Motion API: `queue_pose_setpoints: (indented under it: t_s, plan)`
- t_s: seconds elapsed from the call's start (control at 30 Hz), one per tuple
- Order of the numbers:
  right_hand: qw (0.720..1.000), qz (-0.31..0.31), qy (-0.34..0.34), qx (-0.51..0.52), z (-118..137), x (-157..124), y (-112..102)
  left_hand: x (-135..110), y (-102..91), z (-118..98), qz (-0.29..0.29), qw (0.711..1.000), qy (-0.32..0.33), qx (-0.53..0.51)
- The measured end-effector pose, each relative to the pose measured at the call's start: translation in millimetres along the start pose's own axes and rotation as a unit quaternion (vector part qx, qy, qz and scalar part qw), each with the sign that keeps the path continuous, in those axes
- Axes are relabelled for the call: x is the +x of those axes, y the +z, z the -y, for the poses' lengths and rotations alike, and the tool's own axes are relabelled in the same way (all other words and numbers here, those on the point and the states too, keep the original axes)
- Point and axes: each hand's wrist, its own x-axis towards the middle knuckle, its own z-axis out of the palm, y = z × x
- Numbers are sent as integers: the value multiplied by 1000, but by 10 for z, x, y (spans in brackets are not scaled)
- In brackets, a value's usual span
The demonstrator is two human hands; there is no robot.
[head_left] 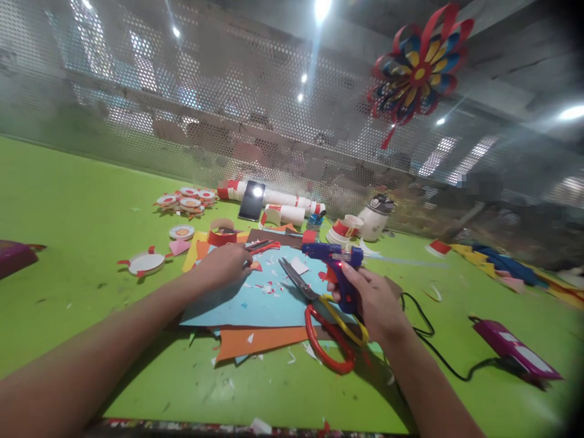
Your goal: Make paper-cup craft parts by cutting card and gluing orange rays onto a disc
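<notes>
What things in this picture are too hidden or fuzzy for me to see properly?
All in the head view:
Glue gun: its handle is partly covered by the right hand.
Red tool: one end goes out of sight at the left hand.
Purple box: cut off by the left edge.
Whatever is behind the mesh wall: blurred by the mesh.
Pattern on the round disc: too small.

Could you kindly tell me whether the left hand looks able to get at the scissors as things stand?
Probably yes: only blue paper and scraps show between the left hand and the scissors, whose red handle lies clear of the right hand and its glue gun.
</notes>
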Motion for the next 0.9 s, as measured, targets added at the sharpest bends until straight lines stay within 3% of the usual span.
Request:
queue_pose_setpoints:
  t_s: [0.17, 0.4, 0.6, 0.73, 0.83, 0.9]
  plan:
    - [985, 19, -28, -170, 1, 21, -60, -34, -17, -76, 3, 998, 12, 55]
    - [977, -10, -68, -203, 45, 91, -271, -21, 14, -53, -3, 997, 19, 80]
    - [953, -77, -137, -258, 74, 326, -653, -27, 26, -21, -11, 996, 37, 78]
    - [902, -170, -193, -345, 111, 527, -960, 20, 104, 40, -19, 996, 44, 75]
    - [841, -234, -218, -436, 90, 639, -1108, 36, 132, 57, -25, 996, 51, 71]
    - [800, -245, -231, -497, 27, 697, -1155, 30, 130, 52, -28, 996, 52, 68]
